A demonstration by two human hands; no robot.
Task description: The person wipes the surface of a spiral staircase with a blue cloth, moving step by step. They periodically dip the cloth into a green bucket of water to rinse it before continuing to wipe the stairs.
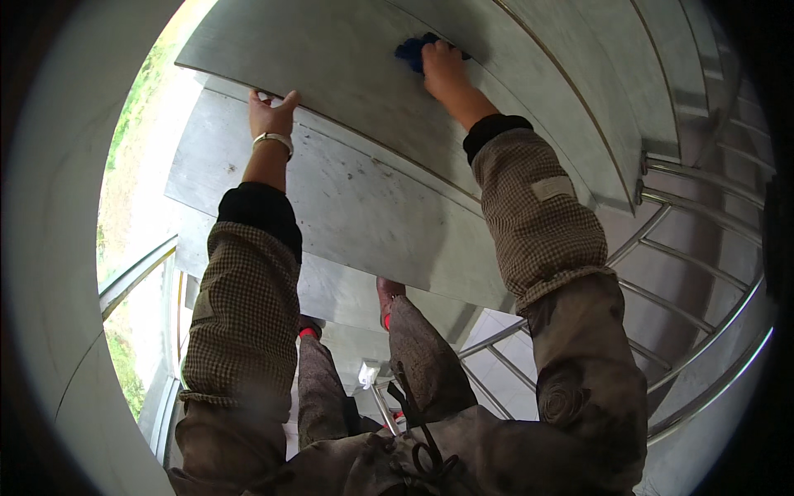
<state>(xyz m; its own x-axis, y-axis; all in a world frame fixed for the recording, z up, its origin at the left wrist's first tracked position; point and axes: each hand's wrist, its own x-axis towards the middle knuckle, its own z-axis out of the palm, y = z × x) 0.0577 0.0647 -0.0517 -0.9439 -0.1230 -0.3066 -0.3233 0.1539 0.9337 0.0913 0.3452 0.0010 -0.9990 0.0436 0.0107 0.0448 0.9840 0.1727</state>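
Observation:
My right hand (448,73) presses a bunched dark blue cloth (412,53) onto the upper grey stair tread (347,68), close to the riser behind it. Part of the cloth is hidden under the fingers. At the left, my left hand (272,113) rests at the front edge of the same tread, thumb and fingers spread, with a bracelet or watch band (273,141) on the wrist. The fingertips are partly hidden at the edge. Below it lies a lower tread (360,204) with dark specks and smudges.
Further steps (577,56) curve up to the right, beside a metal tube railing (688,217). A window (139,180) with greenery outside is at the left. My feet (389,291) are on a step below. A metal pole with a white piece (368,374) on it appears between my legs.

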